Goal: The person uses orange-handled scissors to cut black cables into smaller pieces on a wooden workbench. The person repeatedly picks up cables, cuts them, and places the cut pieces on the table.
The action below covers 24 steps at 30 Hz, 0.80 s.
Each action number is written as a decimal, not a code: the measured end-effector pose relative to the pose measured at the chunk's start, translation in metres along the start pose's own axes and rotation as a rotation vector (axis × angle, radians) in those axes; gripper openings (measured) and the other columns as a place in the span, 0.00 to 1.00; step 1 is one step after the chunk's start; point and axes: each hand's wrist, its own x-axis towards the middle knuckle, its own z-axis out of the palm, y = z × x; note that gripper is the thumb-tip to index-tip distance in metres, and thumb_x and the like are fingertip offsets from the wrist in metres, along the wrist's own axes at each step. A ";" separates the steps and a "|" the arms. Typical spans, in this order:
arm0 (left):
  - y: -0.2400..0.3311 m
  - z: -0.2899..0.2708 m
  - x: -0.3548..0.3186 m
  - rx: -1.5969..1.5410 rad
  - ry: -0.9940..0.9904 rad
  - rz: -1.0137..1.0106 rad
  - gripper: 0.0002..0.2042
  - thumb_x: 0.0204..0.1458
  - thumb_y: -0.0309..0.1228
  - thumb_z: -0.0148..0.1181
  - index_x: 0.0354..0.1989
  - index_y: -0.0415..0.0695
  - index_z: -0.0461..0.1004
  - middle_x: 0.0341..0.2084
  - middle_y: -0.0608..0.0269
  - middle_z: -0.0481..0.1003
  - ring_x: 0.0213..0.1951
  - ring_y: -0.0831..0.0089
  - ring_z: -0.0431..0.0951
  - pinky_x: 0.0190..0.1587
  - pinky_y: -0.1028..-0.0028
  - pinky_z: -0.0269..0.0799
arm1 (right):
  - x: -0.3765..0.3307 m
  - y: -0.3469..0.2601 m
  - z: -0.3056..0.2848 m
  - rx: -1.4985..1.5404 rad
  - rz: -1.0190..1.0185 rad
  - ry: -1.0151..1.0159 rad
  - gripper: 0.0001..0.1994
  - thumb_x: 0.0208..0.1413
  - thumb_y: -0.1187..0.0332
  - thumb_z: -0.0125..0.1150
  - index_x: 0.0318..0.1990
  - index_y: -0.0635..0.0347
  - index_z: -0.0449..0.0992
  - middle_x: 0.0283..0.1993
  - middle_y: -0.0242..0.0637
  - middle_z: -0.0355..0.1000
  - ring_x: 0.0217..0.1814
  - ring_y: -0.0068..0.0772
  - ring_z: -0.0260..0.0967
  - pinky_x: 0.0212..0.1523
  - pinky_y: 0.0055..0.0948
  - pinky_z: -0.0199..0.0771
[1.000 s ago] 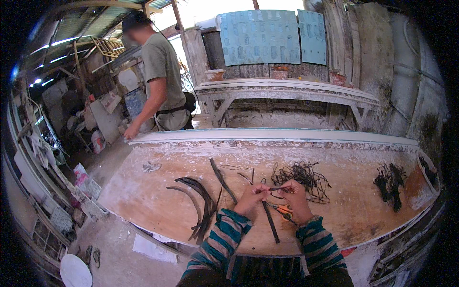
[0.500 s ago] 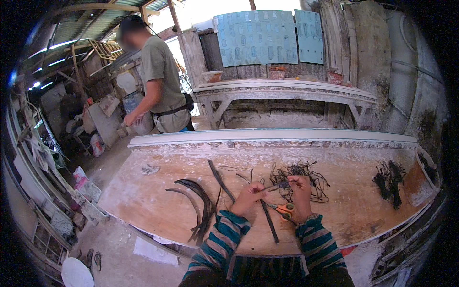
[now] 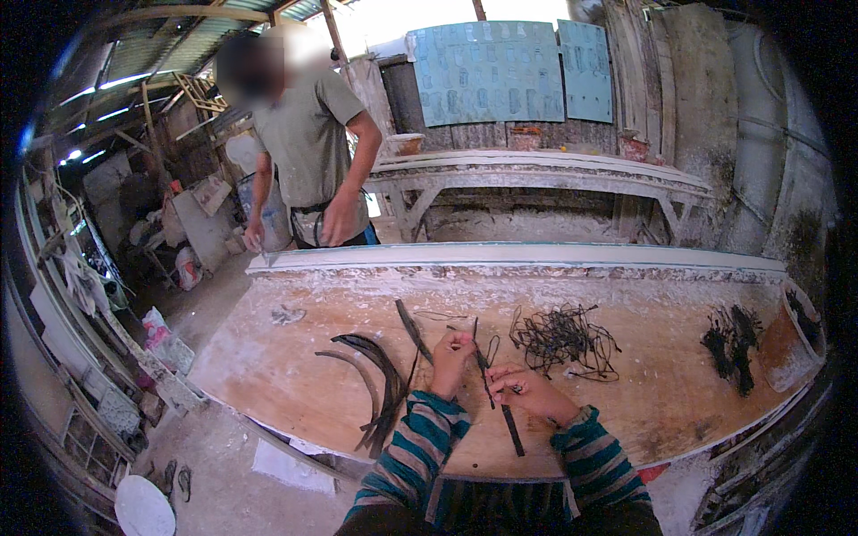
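Observation:
My left hand (image 3: 453, 362) pinches a thin black strip (image 3: 482, 359) near its upper part, above the wooden table. A small loop of black cord (image 3: 493, 348) stands out beside it. My right hand (image 3: 527, 390) closes its fingers on the same strip lower down. Beneath the hands, a wider black rubber-like strip (image 3: 512, 431) lies toward the near edge. Left of them rest several curved black strips (image 3: 386, 384) and a straight one (image 3: 411, 330). A tangle of black cords (image 3: 563, 339) sits just beyond my right hand. The scissors are out of sight.
Bundled black cords (image 3: 733, 348) lie at the right, by a tipped, white-smeared container (image 3: 791, 348). A long white-coated ledge (image 3: 536, 255) runs along the table's far side. Another person (image 3: 313, 152) stands behind its left end. Farther back is a white-stained bench (image 3: 545, 170).
My hands have turned the strip more upright, the right hand moving lower and left. The orange-handled scissors have dropped from view. The other person has turned toward the table, one hand at the ledge's end.

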 end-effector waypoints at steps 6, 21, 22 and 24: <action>-0.015 -0.005 0.002 -0.102 -0.119 -0.140 0.06 0.43 0.22 0.57 0.31 0.38 0.72 0.24 0.66 0.73 0.28 0.80 0.70 0.31 0.81 0.66 | -0.002 -0.007 -0.003 0.160 0.045 0.108 0.06 0.44 0.77 0.62 0.32 0.64 0.74 0.37 0.35 0.69 0.42 0.26 0.65 0.45 0.24 0.63; -0.003 0.016 -0.020 -0.072 -0.695 -0.121 0.05 0.48 0.24 0.58 0.33 0.40 0.73 0.28 0.71 0.73 0.31 0.83 0.69 0.36 0.81 0.64 | 0.001 0.036 -0.024 -0.025 0.199 0.738 0.06 0.45 0.81 0.57 0.26 0.60 0.67 0.26 0.26 0.65 0.28 0.15 0.60 0.32 0.17 0.63; 0.001 0.020 -0.023 -0.087 -0.787 -0.153 0.04 0.48 0.25 0.58 0.33 0.41 0.73 0.27 0.71 0.72 0.31 0.83 0.68 0.36 0.81 0.63 | 0.000 0.041 -0.028 -0.068 0.175 0.789 0.06 0.45 0.81 0.56 0.26 0.60 0.67 0.26 0.26 0.65 0.27 0.15 0.59 0.32 0.17 0.63; 0.010 0.026 -0.032 -0.116 -0.969 -0.216 0.04 0.48 0.27 0.58 0.32 0.43 0.73 0.25 0.73 0.71 0.31 0.83 0.67 0.35 0.82 0.61 | 0.000 0.049 -0.038 0.035 0.090 0.884 0.06 0.45 0.83 0.54 0.28 0.61 0.69 0.26 0.26 0.65 0.28 0.15 0.59 0.33 0.17 0.62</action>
